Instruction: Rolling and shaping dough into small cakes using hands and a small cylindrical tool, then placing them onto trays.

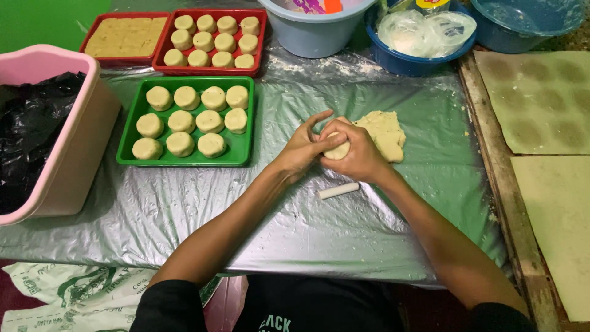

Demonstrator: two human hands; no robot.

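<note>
Pale cream dough ball and flat dough slab. Green tray with cream pucks; red tray with same cream pucks; second red tray with tan filling. Pink bin lined with black plastic. Silvery-green shiny sheet over worktop. White small stick. Blue bowls, light blue bucket. Beige mats with darker round marks. Black sleeves.

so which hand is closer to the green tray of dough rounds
Left. The left hand is just right of the green tray, apart from it, cupping a dough piece. The right hand lies beyond it, farther right.
</note>
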